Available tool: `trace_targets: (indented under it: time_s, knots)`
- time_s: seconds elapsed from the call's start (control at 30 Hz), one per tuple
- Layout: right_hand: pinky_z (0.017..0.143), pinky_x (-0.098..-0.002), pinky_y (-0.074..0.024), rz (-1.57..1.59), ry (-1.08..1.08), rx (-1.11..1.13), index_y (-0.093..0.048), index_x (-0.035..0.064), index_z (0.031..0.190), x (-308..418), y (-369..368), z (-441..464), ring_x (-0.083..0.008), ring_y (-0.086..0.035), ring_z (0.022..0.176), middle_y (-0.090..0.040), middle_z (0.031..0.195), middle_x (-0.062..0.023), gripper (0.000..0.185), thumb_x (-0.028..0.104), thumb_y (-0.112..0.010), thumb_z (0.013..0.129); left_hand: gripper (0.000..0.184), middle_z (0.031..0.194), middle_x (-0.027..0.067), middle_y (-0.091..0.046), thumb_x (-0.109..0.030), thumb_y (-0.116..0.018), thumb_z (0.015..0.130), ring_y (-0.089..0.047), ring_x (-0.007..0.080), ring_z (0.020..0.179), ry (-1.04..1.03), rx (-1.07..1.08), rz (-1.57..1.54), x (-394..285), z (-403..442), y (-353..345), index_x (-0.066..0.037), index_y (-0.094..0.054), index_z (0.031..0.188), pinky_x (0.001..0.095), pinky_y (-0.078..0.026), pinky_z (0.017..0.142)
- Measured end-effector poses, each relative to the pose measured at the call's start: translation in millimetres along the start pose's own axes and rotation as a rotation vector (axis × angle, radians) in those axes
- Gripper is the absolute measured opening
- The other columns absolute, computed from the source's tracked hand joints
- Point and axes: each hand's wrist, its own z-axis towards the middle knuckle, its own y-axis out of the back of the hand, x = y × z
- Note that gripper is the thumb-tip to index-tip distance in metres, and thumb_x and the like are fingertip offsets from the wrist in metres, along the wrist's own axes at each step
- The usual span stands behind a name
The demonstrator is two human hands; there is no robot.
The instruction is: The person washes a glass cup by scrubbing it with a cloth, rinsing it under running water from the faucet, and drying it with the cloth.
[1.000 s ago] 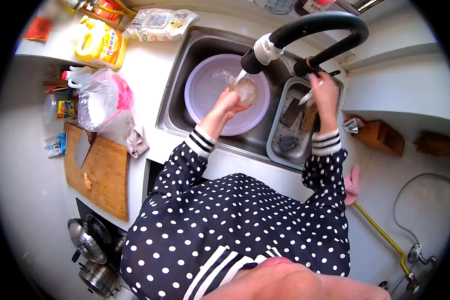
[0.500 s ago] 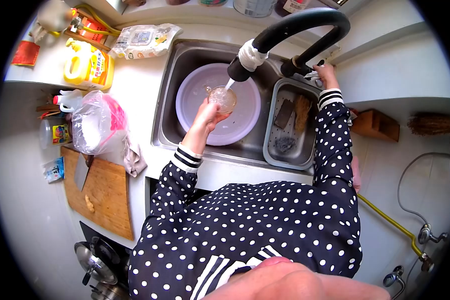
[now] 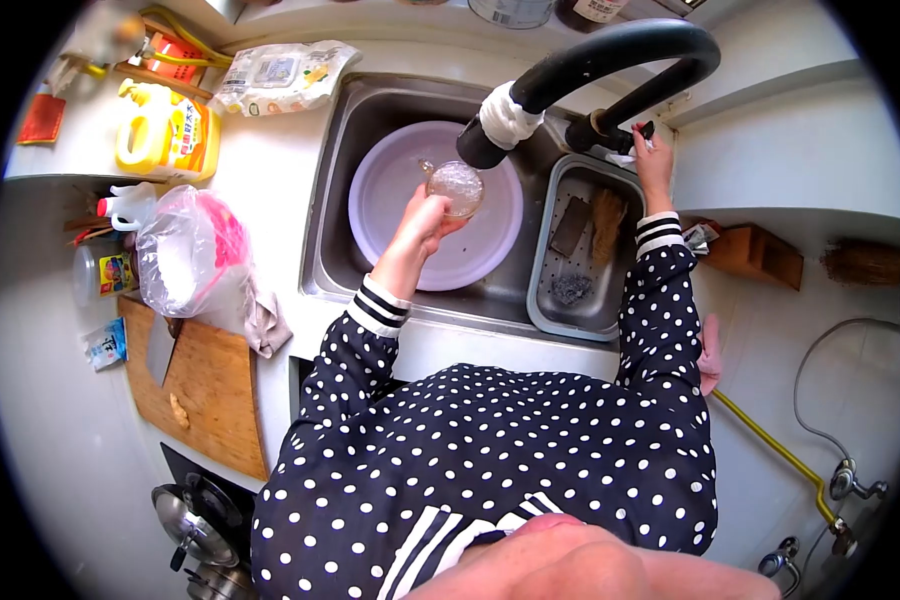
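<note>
My left hand (image 3: pixel 427 225) is wrapped round a small clear glass cup (image 3: pixel 457 186) with a side handle. The cup hangs over a pale lilac basin (image 3: pixel 362 190) in the sink, just below the spout of the black faucet (image 3: pixel 620 45). Bubbly water seems to fill the cup, and no stream shows between spout and rim. White cloth or plastic (image 3: pixel 511 117) is wrapped round the spout's end. At the faucet's base, my right hand (image 3: pixel 653 160) has its fingers closed on the dark faucet handle (image 3: pixel 647 130).
A grey draining tray (image 3: pixel 542 290) holding scrubbers sits in the sink's right side. Left on the counter are a wipes pack (image 3: pixel 285 75), a yellow jug (image 3: pixel 168 130) and a plastic bag (image 3: pixel 190 250). A cleaver (image 3: pixel 162 350) lies on the cutting board (image 3: pixel 220 390).
The water stream from the spout has stopped showing. My left hand and the cup have shifted slightly right. My right hand stays at the faucet handle, and the view has moved a little.
</note>
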Motion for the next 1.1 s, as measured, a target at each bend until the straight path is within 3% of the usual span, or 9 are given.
trace_targets:
  time_s: [0.17,0.27,0.3,0.33,0.47,0.53,0.7,0.8,1.1]
  knots:
    - [0.073,-0.0336,-0.0471,-0.067,-0.009,0.06,-0.064,0.007,0.097,13.8,9.1,-1.2,-0.0288,-0.062,0.084,-0.065,0.089,-0.0151,0.024,0.023,-0.06,0.08,0.059,0.114,0.0174,-0.049,0.006,-0.038,0.07,-0.058,0.0325,0.095,0.016,0.018,0.005,0.7,6.4,-6.0,-0.004,-0.029,0.127,0.0383,-0.052,0.077]
    - [0.074,-0.0365,-0.0472,-0.474,-0.236,0.334,-0.063,0.0066,0.099,38.4,24.9,-0.5,-0.0325,-0.061,0.087,-0.063,0.092,-0.0176,0.025,0.021,-0.059,0.079,0.057,0.114,0.0171,-0.049,0.006,-0.038,0.071,-0.058,0.0318,0.095,0.018,0.029,-0.001,0.6,4.4,-6.7,-0.004,-0.03,0.127,0.0381,-0.052,0.077]
    - [0.073,-0.0393,-0.0474,-0.523,-0.018,0.16,-0.063,0.0059,0.098,39.1,23.9,-18.9,-0.035,-0.06,0.085,-0.063,0.09,-0.0192,0.025,0.022,-0.059,0.079,0.057,0.114,0.0169,-0.049,0.006,-0.038,0.071,-0.058,0.0315,0.095,0.017,0.035,-0.013,1.4,1.9,-5.9,-0.004,-0.03,0.126,0.0378,-0.052,0.076]
    - [0.072,-0.0403,-0.0478,-0.555,-0.145,0.191,-0.063,0.0051,0.097,97.5,29.3,-37.5,-0.0347,-0.06,0.083,-0.063,0.086,-0.0184,0.026,0.023,-0.059,0.079,0.057,0.113,0.0167,-0.049,0.006,-0.038,0.071,-0.058,0.0312,0.094,0.018,0.041,-0.027,3.1,-1.8,-5.3,-0.004,-0.03,0.126,0.0376,-0.052,0.076]
    - [0.061,-0.0272,-0.0458,0.208,-0.296,0.445,-0.064,0.0018,0.087,202.5,5.1,-122.0,-0.0144,-0.059,0.067,-0.063,0.075,-0.0082,0.026,0.027,-0.063,0.079,0.053,0.111,0.0156,-0.05,0.004,-0.041,0.071,-0.058,0.0289,0.092,0.064,0.025,0.035,10.7,-20.6,-3.1,-0.004,-0.034,0.123,0.0369,-0.052,0.076]
    - [0.068,-0.0257,-0.0447,0.541,-0.48,0.556,-0.056,0.0,0.098,210.3,-23.6,-142.2,-0.0158,-0.056,0.074,-0.058,0.083,-0.0087,0.029,0.02,-0.063,0.078,0.05,0.108,0.0144,-0.052,0.003,-0.042,0.071,-0.058,0.0269,0.091,0.068,0.063,0.049,15.4,-21.4,-2.4,-0.004,-0.035,0.12,0.0367,-0.052,0.077]
    - [0.086,-0.0315,-0.0412,0.31,0.245,0.505,-0.05,0.0011,0.11,258.7,-34.7,-162.0,-0.0281,-0.046,0.106,-0.044,0.112,-0.0157,0.037,-0.003,-0.05,0.073,0.046,0.1,0.0117,-0.054,0.0,-0.046,0.072,-0.059,0.0231,0.088,0.068,0.03,0.033,22.1,-23.4,7.6,-0.005,-0.038,0.116,0.0361,-0.052,0.073]
    - [0.087,-0.037,-0.0418,-0.082,0.678,0.624,-0.049,0.0031,0.113,255.7,-36.8,-180.5,-0.031,-0.047,0.104,-0.051,0.106,-0.0145,0.042,0.0,-0.052,0.071,0.044,0.1,0.0118,-0.054,-0.003,-0.049,0.073,-0.059,0.0222,0.086,0.044,-0.005,0.071,17.0,-36.7,6.9,-0.005,-0.038,0.115,0.0358,-0.052,0.071]
    - [0.068,-0.0331,-0.0478,-0.304,0.671,0.711,-0.056,0.0033,0.082,261.3,-38.1,-178.9,-0.0263,-0.053,0.085,-0.054,0.085,-0.0095,0.012,0.005,-0.053,0.071,0.039,0.101,0.0117,-0.053,-0.016,-0.054,0.08,-0.058,0.0209,0.087,0.051,0.07,0.146,19.9,-63.1,2.7,-0.005,-0.037,0.113,0.0341,-0.051,0.07]
